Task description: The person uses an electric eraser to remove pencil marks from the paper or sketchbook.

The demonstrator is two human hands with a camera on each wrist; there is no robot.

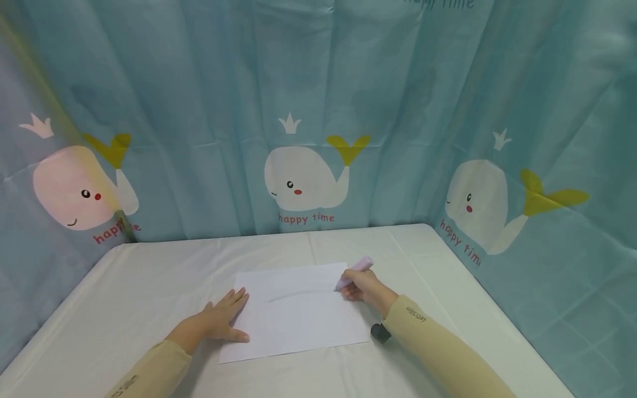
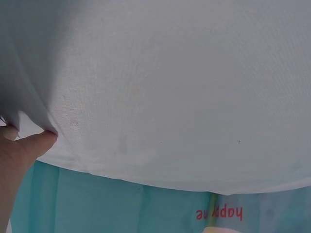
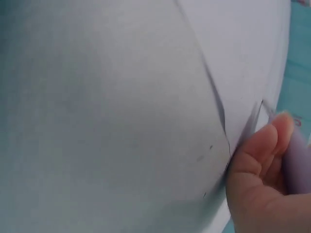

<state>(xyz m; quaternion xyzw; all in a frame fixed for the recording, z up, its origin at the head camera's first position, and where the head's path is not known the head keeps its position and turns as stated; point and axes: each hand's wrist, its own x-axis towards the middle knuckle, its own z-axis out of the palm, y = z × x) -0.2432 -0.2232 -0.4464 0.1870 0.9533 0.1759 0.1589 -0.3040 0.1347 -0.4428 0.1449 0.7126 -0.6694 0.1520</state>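
Observation:
A white sheet of paper (image 1: 298, 326) lies on the white-covered table, with a faint grey curved mark across its upper half. My left hand (image 1: 224, 316) rests flat at the paper's left edge, fingers spread and thumb on the sheet. Between the thumb and fingers of my right hand (image 1: 362, 284) is a lilac marker (image 1: 365, 263), slanted with its tip down at the upper right part of the paper. In the right wrist view the marker (image 3: 297, 162) is partly hidden behind the fingers, and its thin tip shows over the sheet.
A small black object (image 1: 380, 333) shows beside the right sleeve cuff, near the paper's right edge. White cloth (image 1: 159, 276) covers the table. Blue curtains (image 1: 224, 110) with printed whales enclose its back and sides.

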